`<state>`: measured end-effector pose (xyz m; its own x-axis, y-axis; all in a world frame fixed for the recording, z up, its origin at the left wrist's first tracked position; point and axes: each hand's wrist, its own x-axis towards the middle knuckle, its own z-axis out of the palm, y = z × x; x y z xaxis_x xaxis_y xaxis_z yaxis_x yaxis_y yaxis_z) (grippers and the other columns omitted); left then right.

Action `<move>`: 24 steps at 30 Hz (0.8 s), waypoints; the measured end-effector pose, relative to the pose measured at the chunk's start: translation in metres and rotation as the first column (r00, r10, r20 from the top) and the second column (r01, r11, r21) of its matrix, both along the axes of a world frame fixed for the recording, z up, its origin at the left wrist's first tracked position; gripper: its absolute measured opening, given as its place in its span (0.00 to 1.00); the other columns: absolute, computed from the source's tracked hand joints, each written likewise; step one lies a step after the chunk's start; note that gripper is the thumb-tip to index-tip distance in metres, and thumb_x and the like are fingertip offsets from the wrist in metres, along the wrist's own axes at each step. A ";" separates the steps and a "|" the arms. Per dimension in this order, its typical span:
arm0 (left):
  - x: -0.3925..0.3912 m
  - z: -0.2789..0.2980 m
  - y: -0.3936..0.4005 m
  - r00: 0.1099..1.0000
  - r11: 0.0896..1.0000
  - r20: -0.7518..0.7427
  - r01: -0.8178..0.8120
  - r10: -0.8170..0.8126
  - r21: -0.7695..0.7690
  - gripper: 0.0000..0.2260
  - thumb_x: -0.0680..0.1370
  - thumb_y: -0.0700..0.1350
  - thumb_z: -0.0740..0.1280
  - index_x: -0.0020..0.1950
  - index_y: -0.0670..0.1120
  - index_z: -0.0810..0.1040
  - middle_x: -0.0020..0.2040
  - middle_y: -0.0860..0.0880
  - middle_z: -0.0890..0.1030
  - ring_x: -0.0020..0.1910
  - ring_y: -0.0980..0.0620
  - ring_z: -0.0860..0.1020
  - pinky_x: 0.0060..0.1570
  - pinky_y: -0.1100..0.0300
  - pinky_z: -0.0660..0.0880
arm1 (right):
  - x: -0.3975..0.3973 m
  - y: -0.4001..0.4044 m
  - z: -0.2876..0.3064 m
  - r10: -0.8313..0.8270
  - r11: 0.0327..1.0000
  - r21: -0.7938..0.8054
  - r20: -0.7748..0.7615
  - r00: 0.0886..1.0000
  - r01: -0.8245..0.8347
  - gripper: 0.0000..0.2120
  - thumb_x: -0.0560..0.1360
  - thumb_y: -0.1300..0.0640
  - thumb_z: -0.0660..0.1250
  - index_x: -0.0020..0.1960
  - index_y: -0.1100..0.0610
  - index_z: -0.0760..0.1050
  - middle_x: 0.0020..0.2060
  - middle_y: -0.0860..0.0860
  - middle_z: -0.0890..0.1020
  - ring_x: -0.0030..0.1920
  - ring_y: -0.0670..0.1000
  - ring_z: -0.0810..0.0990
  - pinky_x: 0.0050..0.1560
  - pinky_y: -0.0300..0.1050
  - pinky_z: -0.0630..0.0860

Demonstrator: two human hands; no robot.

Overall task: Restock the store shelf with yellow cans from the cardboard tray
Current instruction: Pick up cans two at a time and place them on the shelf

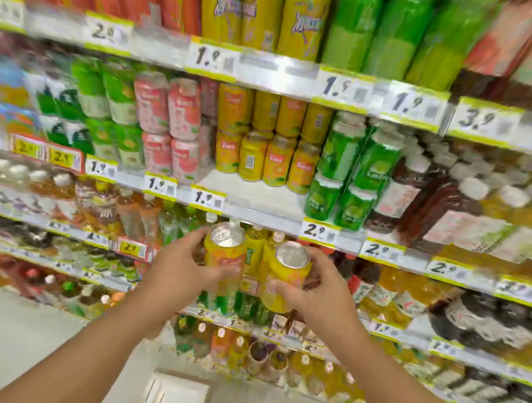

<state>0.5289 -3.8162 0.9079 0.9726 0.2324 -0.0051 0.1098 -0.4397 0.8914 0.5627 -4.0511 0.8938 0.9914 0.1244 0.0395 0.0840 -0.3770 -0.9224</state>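
Note:
I hold two yellow cans upright in front of the shelving. My left hand [179, 267] grips the left can [225, 250], and my right hand [314, 287] grips the right can [285, 277]. Both cans hang below the middle shelf [258, 200], whose white board is bare at the front. Behind that bare strip stand stacked yellow cans [265, 144] in two layers. A corner of the cardboard tray [176, 398] shows at the bottom edge between my forearms.
Pink cans [173, 123] flank the yellow stack on the left, green cans [352, 168] on the right. Tall yellow cans [265, 7] fill the shelf above. Bottles crowd the lower shelves behind my hands. White floor [7, 330] lies at lower left.

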 end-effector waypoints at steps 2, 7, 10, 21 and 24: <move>0.005 0.026 -0.003 1.000 0.999 0.020 -0.002 0.003 -0.034 0.31 0.59 0.59 0.81 0.61 0.60 0.79 0.50 0.57 0.86 0.51 0.58 0.83 0.55 0.53 0.80 | 0.011 -0.003 0.024 0.013 1.000 0.014 0.039 0.999 -0.013 0.33 0.56 0.36 0.80 0.58 0.37 0.73 0.44 0.52 0.84 0.43 0.53 0.83 0.47 0.54 0.81; 0.016 0.070 -0.010 0.995 0.999 0.101 -0.007 0.012 -0.046 0.23 0.67 0.47 0.81 0.60 0.54 0.80 0.47 0.58 0.86 0.43 0.65 0.83 0.45 0.63 0.80 | 0.025 -0.007 0.076 0.062 0.997 0.049 0.076 0.995 -0.066 0.31 0.63 0.49 0.82 0.62 0.44 0.72 0.49 0.42 0.83 0.46 0.40 0.82 0.46 0.35 0.78; 0.030 0.085 -0.003 0.996 1.000 0.093 0.019 -0.017 -0.016 0.24 0.67 0.52 0.81 0.60 0.58 0.79 0.50 0.60 0.85 0.47 0.64 0.82 0.44 0.64 0.76 | 0.034 0.001 0.090 0.069 0.997 0.041 0.075 0.995 -0.072 0.32 0.64 0.47 0.81 0.65 0.43 0.71 0.52 0.40 0.82 0.51 0.40 0.81 0.46 0.35 0.79; 0.122 0.096 0.062 0.977 0.986 0.168 0.147 -0.132 -0.081 0.30 0.68 0.48 0.80 0.68 0.55 0.75 0.54 0.59 0.84 0.49 0.65 0.82 0.40 0.70 0.78 | 0.092 0.065 0.106 -0.123 0.990 0.078 0.076 0.990 0.117 0.31 0.66 0.45 0.80 0.65 0.41 0.72 0.51 0.40 0.82 0.49 0.39 0.81 0.40 0.32 0.77; 0.145 0.098 0.072 0.973 0.982 0.179 0.164 -0.146 -0.092 0.29 0.69 0.46 0.80 0.67 0.54 0.76 0.51 0.60 0.83 0.44 0.71 0.81 0.36 0.74 0.76 | 0.110 0.079 0.109 -0.145 0.983 0.120 0.057 0.988 0.137 0.30 0.67 0.48 0.80 0.65 0.43 0.73 0.49 0.41 0.84 0.47 0.39 0.83 0.37 0.29 0.76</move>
